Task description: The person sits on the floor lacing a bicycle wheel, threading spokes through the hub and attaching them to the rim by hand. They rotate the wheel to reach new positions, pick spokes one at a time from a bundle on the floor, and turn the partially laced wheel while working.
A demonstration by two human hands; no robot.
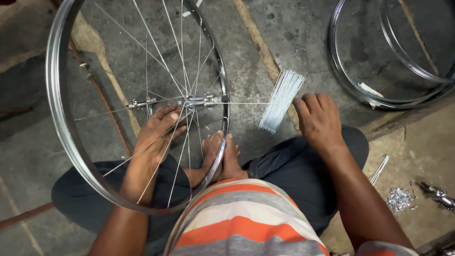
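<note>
A shiny bicycle wheel rim (57,114) stands upright between my feet (220,156) on the concrete floor. Thin spokes run from its hub (196,101) to the rim. My left hand (159,132) reaches through the wheel just below the hub, fingers spread among the spokes. To the right of the wheel, my right hand (317,121) grips a bundle of loose silver spokes (280,100). One spoke sticks out from the hub toward the bundle.
Two bare chrome rims (374,97) lie on the floor at the upper right. A small heap of silver nipples (399,199) and a metal hub part (438,194) lie at the right. A single loose spoke (380,169) rests beside my right knee.
</note>
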